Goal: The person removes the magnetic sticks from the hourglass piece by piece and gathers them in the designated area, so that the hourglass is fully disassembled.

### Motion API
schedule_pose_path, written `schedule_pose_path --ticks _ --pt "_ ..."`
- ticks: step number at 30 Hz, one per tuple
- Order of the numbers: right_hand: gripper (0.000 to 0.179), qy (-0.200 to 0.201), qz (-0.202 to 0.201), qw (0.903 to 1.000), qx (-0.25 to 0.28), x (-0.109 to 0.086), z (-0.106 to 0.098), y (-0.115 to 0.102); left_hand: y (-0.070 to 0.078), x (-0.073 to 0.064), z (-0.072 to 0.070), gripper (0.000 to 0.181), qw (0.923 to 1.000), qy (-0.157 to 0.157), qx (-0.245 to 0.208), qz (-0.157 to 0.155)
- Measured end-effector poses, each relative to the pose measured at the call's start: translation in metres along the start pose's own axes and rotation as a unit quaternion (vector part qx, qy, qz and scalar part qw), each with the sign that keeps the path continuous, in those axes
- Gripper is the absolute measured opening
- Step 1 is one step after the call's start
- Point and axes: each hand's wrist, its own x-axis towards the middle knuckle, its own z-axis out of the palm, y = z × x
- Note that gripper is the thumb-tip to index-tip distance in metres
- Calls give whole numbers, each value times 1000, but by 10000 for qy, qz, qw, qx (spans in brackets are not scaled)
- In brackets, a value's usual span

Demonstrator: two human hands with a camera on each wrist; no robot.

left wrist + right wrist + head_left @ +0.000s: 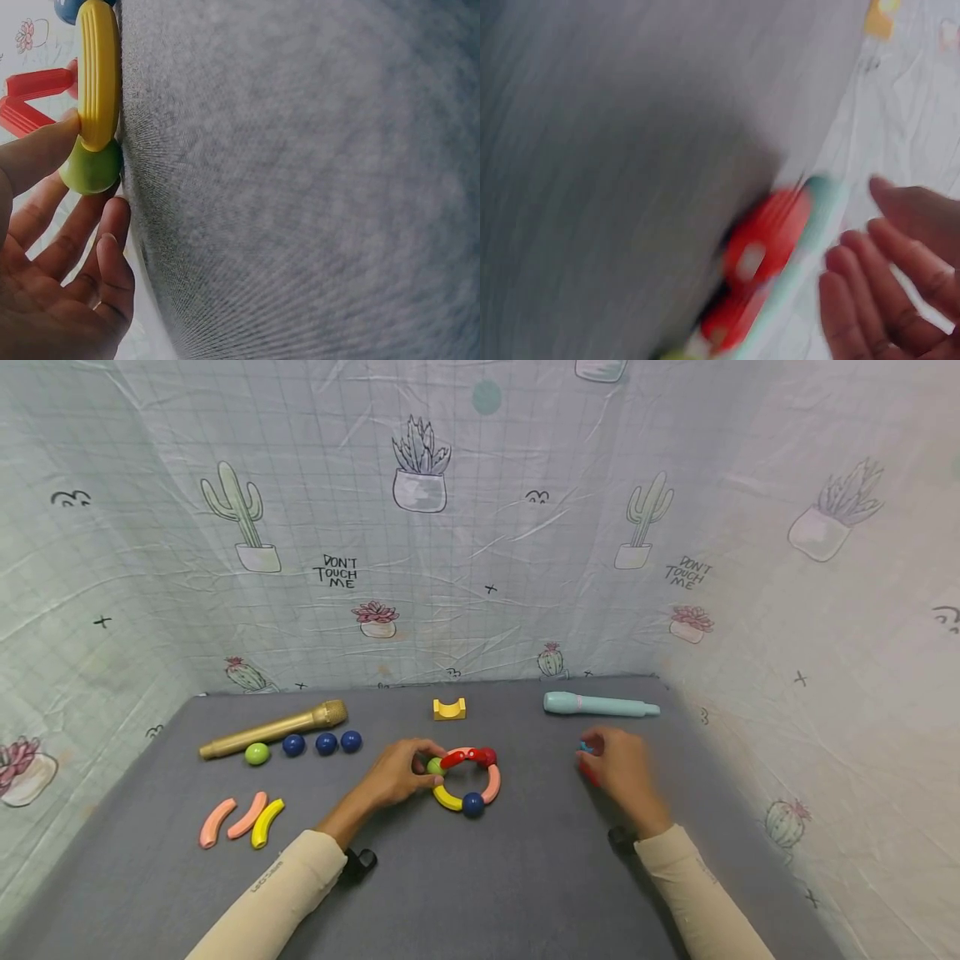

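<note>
Near the middle of the table a ring [491,785] of curved pink and yellow bars joins green, blue and red balls. Two straight-looking red bars [453,759] rise from it in a peak. My left hand [397,772] pinches the ring at its green ball [91,166], the thumb also touching the yellow bar [99,75]. To the right, my right hand [626,768] hovers beside a red toy piece [769,232] with pale spots, blurred in the right wrist view. Its fingers are apart from the piece there. A small blue bit [585,747] shows by the fingertips.
A gold microphone [273,729] lies back left, with a loose green ball [257,753] and several blue balls [326,743] before it. Loose curved bars [247,817] lie front left. A yellow arched block [449,711] and a pale teal microphone [600,704] stand along the back.
</note>
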Motion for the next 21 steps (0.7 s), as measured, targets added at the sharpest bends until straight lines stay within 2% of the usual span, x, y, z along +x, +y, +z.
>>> schedule_pose_path --ticks 3,5,9,13,17,21 --pt "27 128 -467 9984 303 0 12 -18 0 0 0 33 10000 1 -44 -18" --pt "29 -26 -658 9963 547 0 20 -33 0 0 0 33 10000 -5 -76 -38" --pt "32 -610 -685 9892 1143 1 35 -64 -1 0 0 33 9999 1 -92 -46" --pt "32 -1054 -687 9803 1522 2 51 -91 0 0 0 34 9999 -1 -106 -35" --pt "31 -1263 -840 9742 1671 6 62 -106 1 0 0 34 9999 -13 -148 -6" --pt "28 -1323 -926 9722 1697 9 67 -111 0 -1 0 34 9998 -6 -172 32"
